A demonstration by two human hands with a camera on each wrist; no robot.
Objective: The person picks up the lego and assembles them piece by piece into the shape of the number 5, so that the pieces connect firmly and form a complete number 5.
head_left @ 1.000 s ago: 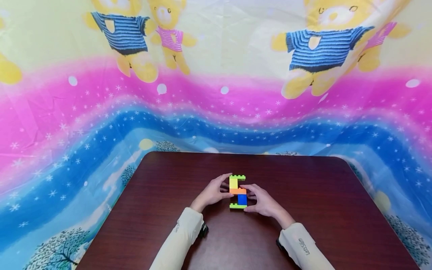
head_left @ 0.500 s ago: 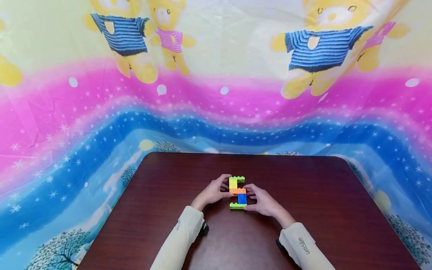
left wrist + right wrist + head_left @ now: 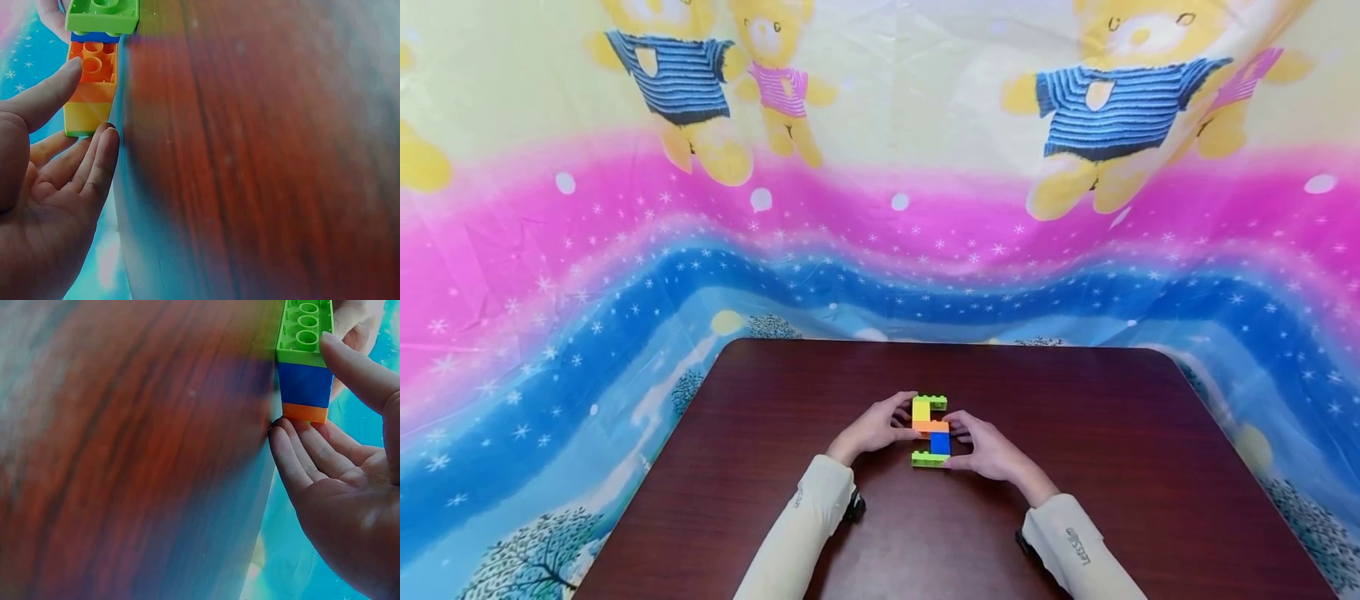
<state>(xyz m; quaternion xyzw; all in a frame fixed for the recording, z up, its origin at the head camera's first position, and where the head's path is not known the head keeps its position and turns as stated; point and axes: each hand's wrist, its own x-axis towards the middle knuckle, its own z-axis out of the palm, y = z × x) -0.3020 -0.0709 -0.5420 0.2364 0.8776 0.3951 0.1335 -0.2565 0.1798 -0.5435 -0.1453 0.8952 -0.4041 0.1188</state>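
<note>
Between both hands is a zigzag stack of toy building bricks. From the far end it runs lime green [image 3: 937, 404], yellow [image 3: 921, 412], orange [image 3: 933, 427], blue [image 3: 940, 443] and a second lime green brick [image 3: 929, 459] at the near end. My left hand [image 3: 874, 427] pinches the stack's left side, its thumb at the orange brick and its fingers at the far end. On the right side my right hand [image 3: 988, 448] grips it, thumb at the near green brick [image 3: 305, 331], fingers by the orange one. Hollow undersides face the wrist cameras. Whether the stack touches the table cannot be told.
A dark reddish-brown table [image 3: 790, 383] with rounded far corners lies beneath the hands. Behind it hangs a printed curtain [image 3: 880, 233] with teddy bears, snowflakes and trees, reaching down past the table's sides.
The stack's far end has tipped slightly, so the far green brick sits lower in the head view and shows more of its front. Both hands keep their hold, almost still.
</note>
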